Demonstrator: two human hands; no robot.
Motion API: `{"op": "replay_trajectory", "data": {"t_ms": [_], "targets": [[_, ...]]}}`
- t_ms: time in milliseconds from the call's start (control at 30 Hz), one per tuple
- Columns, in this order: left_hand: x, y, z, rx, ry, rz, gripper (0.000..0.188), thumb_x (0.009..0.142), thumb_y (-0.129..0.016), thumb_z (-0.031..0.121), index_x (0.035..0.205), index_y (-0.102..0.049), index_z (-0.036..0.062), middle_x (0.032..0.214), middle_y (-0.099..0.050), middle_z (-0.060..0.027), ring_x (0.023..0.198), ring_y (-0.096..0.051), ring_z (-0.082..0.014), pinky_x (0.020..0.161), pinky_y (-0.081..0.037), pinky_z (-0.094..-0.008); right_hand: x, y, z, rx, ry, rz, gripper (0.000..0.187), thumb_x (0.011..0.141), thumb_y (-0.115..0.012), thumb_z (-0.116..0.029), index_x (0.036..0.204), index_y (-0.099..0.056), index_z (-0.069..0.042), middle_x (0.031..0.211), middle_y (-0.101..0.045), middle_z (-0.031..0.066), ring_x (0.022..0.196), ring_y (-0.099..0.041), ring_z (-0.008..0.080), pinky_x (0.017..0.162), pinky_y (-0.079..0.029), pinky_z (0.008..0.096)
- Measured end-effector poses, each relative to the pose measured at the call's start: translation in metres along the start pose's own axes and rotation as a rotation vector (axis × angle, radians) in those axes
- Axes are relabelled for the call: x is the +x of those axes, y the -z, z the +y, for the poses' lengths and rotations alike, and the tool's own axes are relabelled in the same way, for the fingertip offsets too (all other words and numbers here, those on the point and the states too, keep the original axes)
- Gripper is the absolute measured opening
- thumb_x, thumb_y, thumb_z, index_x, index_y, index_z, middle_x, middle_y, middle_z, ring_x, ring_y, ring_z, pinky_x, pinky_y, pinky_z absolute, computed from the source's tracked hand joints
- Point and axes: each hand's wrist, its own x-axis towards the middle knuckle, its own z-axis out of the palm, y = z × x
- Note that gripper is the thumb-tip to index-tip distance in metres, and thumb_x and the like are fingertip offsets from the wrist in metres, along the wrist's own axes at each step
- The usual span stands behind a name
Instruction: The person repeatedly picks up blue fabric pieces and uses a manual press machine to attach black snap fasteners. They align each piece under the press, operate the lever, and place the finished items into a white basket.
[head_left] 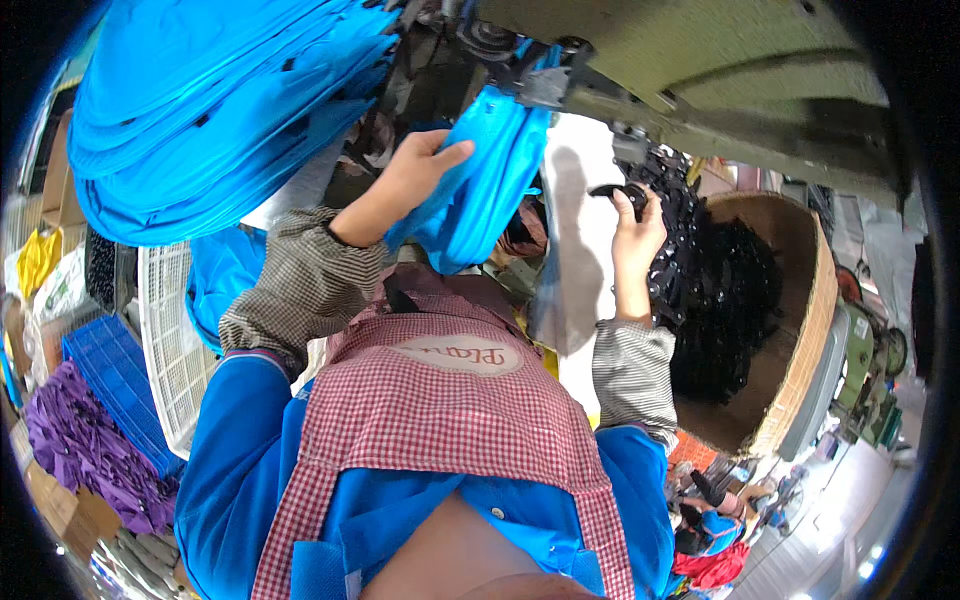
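A length of bright blue cloth (497, 165) hangs from dark metal parts (545, 85) at the front of a green machine (690, 60). My left hand (405, 180) grips the cloth's left edge, its thumb lying across the front and the other fingers partly hidden. Off to the right, my right hand (637, 235) is closed on a small curved black piece (625, 197), held between thumb and fingers over a white surface (583, 250). What kind of piece it is, I cannot make out. Beyond that hand lies a heap of similar-looking shiny black pieces (730, 300).
A large stack of blue cloth (220, 110) rises at the far left, above a white plastic basket (165, 340) with more blue cloth. A cardboard box (815, 330) holds much of the black heap. Purple cloth (95, 445) and a blue crate (120, 385) stand further left.
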Motion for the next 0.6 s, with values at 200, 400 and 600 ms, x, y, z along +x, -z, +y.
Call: {"op": "replay_trajectory", "data": {"t_ms": [200,400,600], "targets": [[-0.003,-0.015,0.011,-0.269,0.081,0.007,0.022,0.088,-0.052,0.018,0.098,-0.060,0.0002,0.083,-0.063,-0.0034,0.068,-0.059,-0.0085,0.061,-0.048,-0.0219,-0.016,-0.068,-0.080,-0.032,1.059,-0.170,0.028,0.067,-0.059,0.001,0.093,-0.064,-0.005,0.098,-0.063,0.0091,0.095,-0.060,0.0225,0.086,-0.045,0.0357],[0.002,-0.009,0.003,-0.390,0.039,-0.103,0.018,0.088,-0.051,0.015,0.096,-0.061,0.0018,0.083,-0.063,-0.0015,0.070,-0.058,-0.0074,0.063,-0.048,-0.0207,-0.021,-0.079,-0.087,-0.133,1.045,-0.054,0.030,0.066,-0.060,-0.001,0.095,-0.064,-0.007,0.104,-0.061,0.0076,0.096,-0.058,0.0222,0.087,-0.044,0.0375],[0.005,-0.011,0.006,-0.224,-0.056,-0.060,0.021,0.087,-0.052,0.016,0.098,-0.061,0.0003,0.083,-0.061,-0.0016,0.070,-0.057,-0.0084,0.064,-0.047,-0.0235,-0.030,-0.069,-0.086,-0.177,1.009,-0.301,0.032,0.069,-0.063,-0.011,0.100,-0.060,-0.006,0.107,-0.058,0.0122,0.098,-0.056,0.0278,0.087,-0.043,0.0389]]}}
